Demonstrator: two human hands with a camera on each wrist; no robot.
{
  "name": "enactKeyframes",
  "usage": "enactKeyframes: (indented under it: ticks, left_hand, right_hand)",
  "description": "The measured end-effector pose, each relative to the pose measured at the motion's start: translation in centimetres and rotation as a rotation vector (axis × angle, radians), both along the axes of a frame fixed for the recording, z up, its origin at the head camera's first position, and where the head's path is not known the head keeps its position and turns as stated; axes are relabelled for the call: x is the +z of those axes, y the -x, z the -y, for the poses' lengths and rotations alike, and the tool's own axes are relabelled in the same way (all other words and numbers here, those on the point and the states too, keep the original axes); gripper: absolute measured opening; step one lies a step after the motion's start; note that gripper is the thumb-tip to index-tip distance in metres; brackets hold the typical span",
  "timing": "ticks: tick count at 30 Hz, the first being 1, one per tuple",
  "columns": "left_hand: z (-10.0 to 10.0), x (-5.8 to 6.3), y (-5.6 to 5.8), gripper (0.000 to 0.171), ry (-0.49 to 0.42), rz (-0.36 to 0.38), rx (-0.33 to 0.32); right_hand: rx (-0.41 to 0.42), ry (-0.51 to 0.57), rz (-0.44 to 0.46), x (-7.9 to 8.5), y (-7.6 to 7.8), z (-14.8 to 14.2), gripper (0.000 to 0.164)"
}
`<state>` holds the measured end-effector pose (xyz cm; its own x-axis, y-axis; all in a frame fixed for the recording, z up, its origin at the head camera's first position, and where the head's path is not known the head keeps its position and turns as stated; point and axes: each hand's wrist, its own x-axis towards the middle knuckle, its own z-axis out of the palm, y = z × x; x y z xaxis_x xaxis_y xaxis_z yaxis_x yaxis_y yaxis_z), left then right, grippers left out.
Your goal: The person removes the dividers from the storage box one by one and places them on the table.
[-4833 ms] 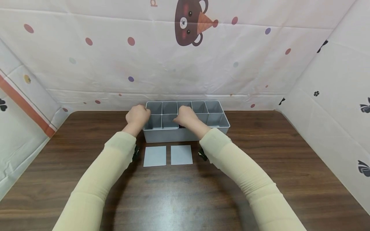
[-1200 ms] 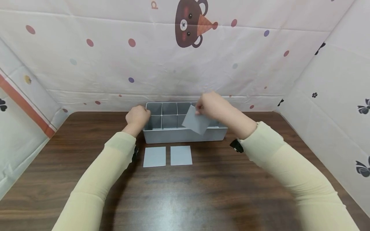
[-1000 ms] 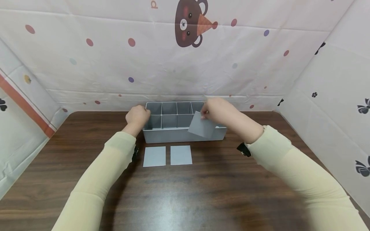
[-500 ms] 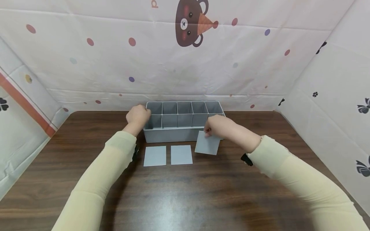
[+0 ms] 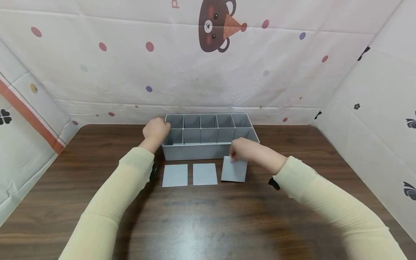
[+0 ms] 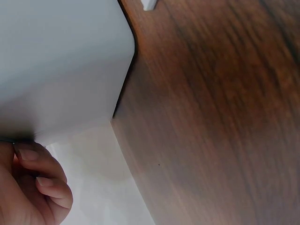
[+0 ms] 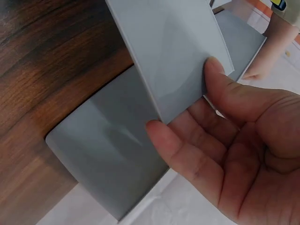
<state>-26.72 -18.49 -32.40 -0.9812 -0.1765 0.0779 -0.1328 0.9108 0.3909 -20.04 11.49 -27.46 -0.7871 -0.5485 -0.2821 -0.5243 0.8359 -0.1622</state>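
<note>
A long grey plastic box [image 5: 195, 153] divided into several compartments stands against the back wall. My left hand [image 5: 156, 130] grips the rim at its left end; in the left wrist view, curled fingers [image 6: 51, 185] meet the box's edge. My right hand [image 5: 245, 148] pinches a thin, square grey panel [image 5: 234, 171] by its far edge, thumb on one face and fingers behind, as the right wrist view shows. This panel is low over the table in front of the box's right part. Two similar panels [image 5: 175, 176] lie flat side by side to its left.
The dark wood table [image 5: 188, 220] stretches toward me and to both sides. A white patterned cloth [image 5: 182, 65] hangs close behind the box, with more cloth [image 5: 367, 130] along the sides. A dark band [image 5: 274, 183] shows under my right wrist.
My right hand has lifted the panel out from over the box, moved it right and lowered it beside the two lying panels. My left hand has stayed at the box's rim.
</note>
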Motion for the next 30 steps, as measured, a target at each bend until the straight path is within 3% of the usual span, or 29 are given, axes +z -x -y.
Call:
enactKeyframes:
  ticks: [13,21,30]
  left_hand:
    - [0.0,0.0,0.0,0.041,-0.001,0.005,0.009]
    - [0.0,0.0,0.0,0.042,0.001,0.005,0.010]
    - [0.0,-0.1,0.1,0.043,0.002,0.008,0.009]
  right_hand:
    - [-0.044,-0.037,0.052,-0.9,0.4,0.2,0.020]
    - [-0.059,-0.068,0.026,-1.6,0.5,0.4,0.015]
    - [-0.120,-0.083,0.025,-3.1,-0.1,0.2,0.054]
